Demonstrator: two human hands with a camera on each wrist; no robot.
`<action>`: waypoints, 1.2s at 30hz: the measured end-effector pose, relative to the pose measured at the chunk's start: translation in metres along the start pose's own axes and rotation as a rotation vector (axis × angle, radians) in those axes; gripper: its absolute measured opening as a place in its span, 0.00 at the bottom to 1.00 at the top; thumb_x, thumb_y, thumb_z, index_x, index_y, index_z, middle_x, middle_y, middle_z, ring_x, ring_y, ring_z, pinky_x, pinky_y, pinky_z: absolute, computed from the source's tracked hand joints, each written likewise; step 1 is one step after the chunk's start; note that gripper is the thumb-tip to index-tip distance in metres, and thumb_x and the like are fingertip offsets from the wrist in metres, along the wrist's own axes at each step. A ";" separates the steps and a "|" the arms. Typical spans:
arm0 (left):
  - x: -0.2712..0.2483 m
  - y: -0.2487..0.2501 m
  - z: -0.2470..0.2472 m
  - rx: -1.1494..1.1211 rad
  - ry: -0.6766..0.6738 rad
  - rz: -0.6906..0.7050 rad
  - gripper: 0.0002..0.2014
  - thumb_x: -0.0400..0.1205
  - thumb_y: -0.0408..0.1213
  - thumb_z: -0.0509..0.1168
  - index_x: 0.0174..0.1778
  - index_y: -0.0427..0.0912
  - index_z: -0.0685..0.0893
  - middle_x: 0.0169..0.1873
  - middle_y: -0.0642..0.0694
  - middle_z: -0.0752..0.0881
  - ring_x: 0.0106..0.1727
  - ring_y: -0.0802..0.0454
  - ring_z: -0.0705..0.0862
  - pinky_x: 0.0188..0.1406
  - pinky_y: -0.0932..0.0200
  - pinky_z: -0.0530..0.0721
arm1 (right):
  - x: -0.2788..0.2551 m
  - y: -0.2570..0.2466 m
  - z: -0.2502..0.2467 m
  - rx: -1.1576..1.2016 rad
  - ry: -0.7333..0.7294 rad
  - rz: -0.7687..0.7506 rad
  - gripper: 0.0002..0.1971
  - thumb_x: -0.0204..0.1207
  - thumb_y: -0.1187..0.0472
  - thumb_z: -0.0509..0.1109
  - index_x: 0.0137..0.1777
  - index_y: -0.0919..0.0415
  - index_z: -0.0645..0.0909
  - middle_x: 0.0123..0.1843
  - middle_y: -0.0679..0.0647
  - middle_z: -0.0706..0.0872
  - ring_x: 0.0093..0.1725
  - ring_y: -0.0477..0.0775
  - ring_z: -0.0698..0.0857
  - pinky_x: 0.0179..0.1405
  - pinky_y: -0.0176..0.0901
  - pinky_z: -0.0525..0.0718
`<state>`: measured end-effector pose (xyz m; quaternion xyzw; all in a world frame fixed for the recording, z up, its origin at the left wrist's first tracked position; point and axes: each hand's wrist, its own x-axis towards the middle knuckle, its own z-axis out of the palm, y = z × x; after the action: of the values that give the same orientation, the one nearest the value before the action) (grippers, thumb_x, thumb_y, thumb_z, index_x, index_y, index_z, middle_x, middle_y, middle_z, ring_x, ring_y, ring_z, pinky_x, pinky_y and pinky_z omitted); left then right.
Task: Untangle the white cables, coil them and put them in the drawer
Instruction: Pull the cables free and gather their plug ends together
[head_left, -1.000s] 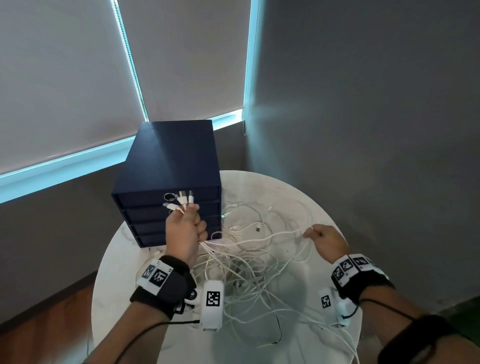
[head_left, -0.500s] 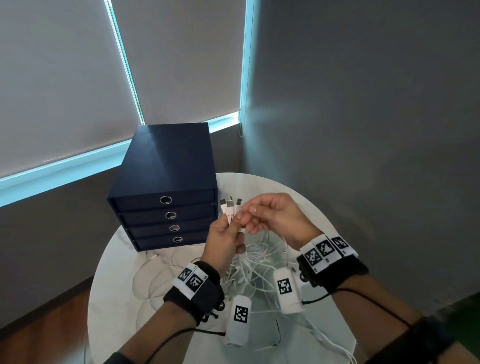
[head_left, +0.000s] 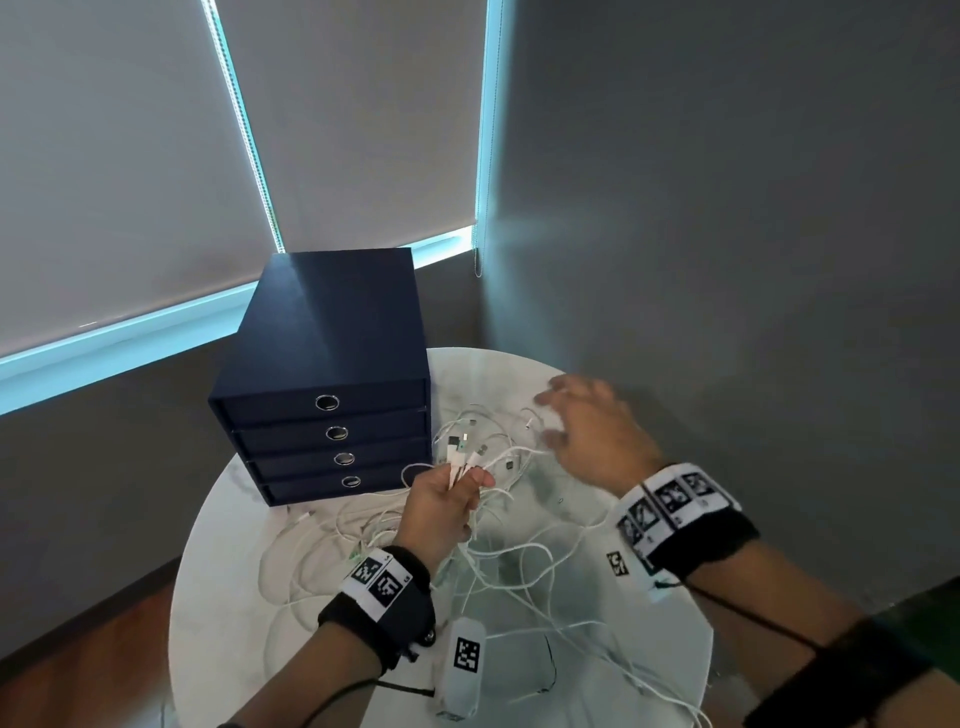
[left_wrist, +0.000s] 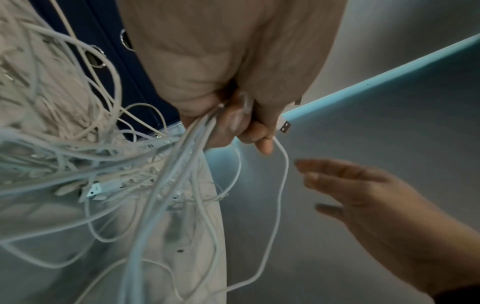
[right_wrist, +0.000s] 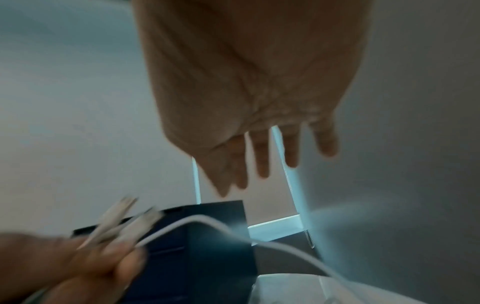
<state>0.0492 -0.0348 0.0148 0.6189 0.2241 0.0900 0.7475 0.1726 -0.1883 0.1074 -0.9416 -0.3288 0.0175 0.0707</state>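
Note:
A tangle of white cables (head_left: 498, 561) lies spread over the round white table (head_left: 670, 639). My left hand (head_left: 441, 506) grips a bunch of cable ends (head_left: 462, 454), plugs pointing up, just right of the dark blue drawer unit (head_left: 322, 374). The left wrist view shows the cables (left_wrist: 166, 168) running out under the curled fingers (left_wrist: 249, 127), with one plug (left_wrist: 285, 125) sticking out. My right hand (head_left: 587, 431) hovers over the far right of the table with fingers spread and empty; the right wrist view shows its straight fingers (right_wrist: 262, 156). All four drawers are shut.
The drawer unit stands at the table's back left, with ring pulls (head_left: 327, 402) on its fronts. A grey wall (head_left: 727, 208) rises close behind the table on the right; window blinds (head_left: 130, 156) hang at the left. Loose cable loops reach the table's front edge (head_left: 649, 691).
My right hand has let go of the cable ends and moved away to the right, opening. My left hand keeps its grip on the bunch and has dropped slightly.

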 end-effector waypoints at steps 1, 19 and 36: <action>0.000 0.002 0.003 0.010 -0.013 0.005 0.11 0.88 0.33 0.63 0.48 0.28 0.86 0.22 0.51 0.72 0.19 0.59 0.64 0.18 0.65 0.63 | -0.004 -0.010 0.007 0.040 -0.087 -0.086 0.15 0.80 0.49 0.64 0.65 0.48 0.81 0.68 0.50 0.80 0.68 0.58 0.77 0.69 0.56 0.75; -0.003 0.021 0.000 -0.106 -0.049 0.050 0.10 0.88 0.38 0.63 0.49 0.36 0.86 0.27 0.49 0.71 0.21 0.58 0.61 0.20 0.64 0.61 | 0.020 0.027 -0.031 0.667 0.423 0.352 0.12 0.82 0.59 0.62 0.43 0.56 0.87 0.35 0.53 0.86 0.39 0.58 0.83 0.39 0.44 0.76; 0.005 0.033 -0.012 -0.281 0.113 0.031 0.17 0.91 0.43 0.55 0.38 0.41 0.78 0.20 0.53 0.66 0.18 0.59 0.61 0.16 0.67 0.59 | -0.007 0.087 0.054 0.467 0.040 0.449 0.12 0.82 0.63 0.61 0.46 0.59 0.86 0.54 0.61 0.87 0.57 0.63 0.85 0.56 0.46 0.77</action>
<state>0.0528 -0.0145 0.0442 0.5056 0.2416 0.1665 0.8113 0.2165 -0.2529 0.0411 -0.9491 -0.0986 0.0891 0.2855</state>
